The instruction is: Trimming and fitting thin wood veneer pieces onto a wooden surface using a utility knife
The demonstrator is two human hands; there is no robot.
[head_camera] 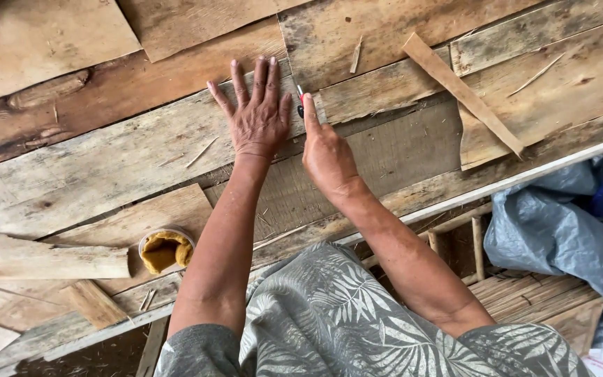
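My left hand (258,115) lies flat, fingers spread, pressed on a pale weathered wooden board (127,150). Right beside it my right hand (326,150) holds a small red and dark tool (300,103), perhaps a pencil or blade, its tip touching the board near my left little finger. My index finger stretches along the tool. The part of the tool inside my hand is hidden.
Rough planks and plywood sheets cover the work surface. A loose wooden slat (462,92) lies diagonally at upper right. A small tub of yellow-brown paste (165,250) sits at lower left beside a wooden block (43,257). Grey-blue plastic sheeting (560,230) bunches at the right.
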